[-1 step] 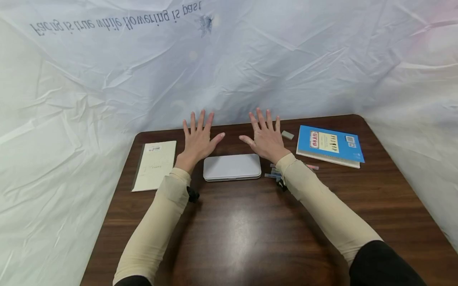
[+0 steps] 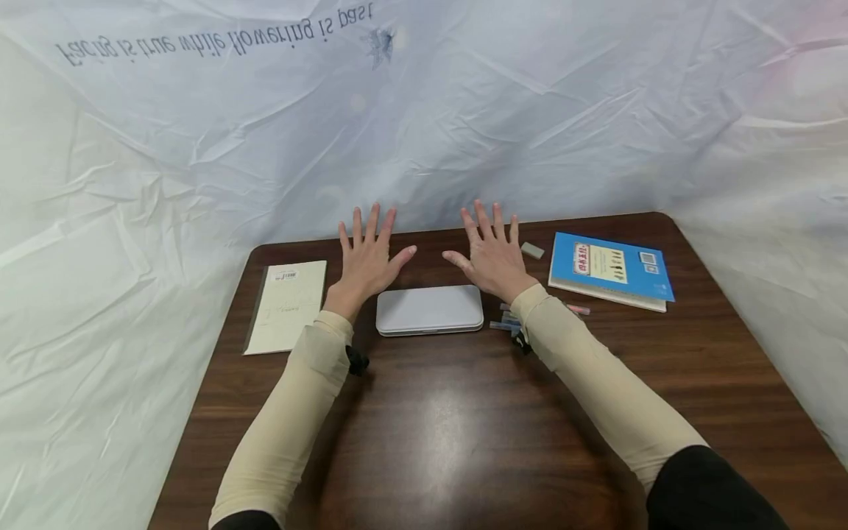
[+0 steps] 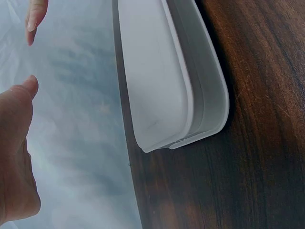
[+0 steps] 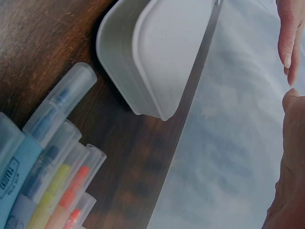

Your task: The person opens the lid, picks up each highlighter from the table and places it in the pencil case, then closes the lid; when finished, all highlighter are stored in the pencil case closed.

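My left hand [image 2: 366, 266] is held palm down with straight, spread fingers, holding nothing, behind the left end of a white pencil case [image 2: 429, 309]. On the other side, my right hand [image 2: 493, 254] has its fingers spread the same way and is likewise bare. The thumbs point toward each other across a gap. The case lies with its lid down, and its rounded end shows close up in the left wrist view. Several highlighters [image 4: 52, 186] with clear caps lie beside its right end, partly hidden under my right forearm in the head view.
A cream notebook [image 2: 288, 308] lies on the left of the dark wooden table [image 2: 424, 412]. To the right are a blue-covered book [image 2: 609, 269] and a small grey eraser-like block [image 2: 532, 250]. A white sheet [image 2: 424, 125] hangs right behind the table's far edge.
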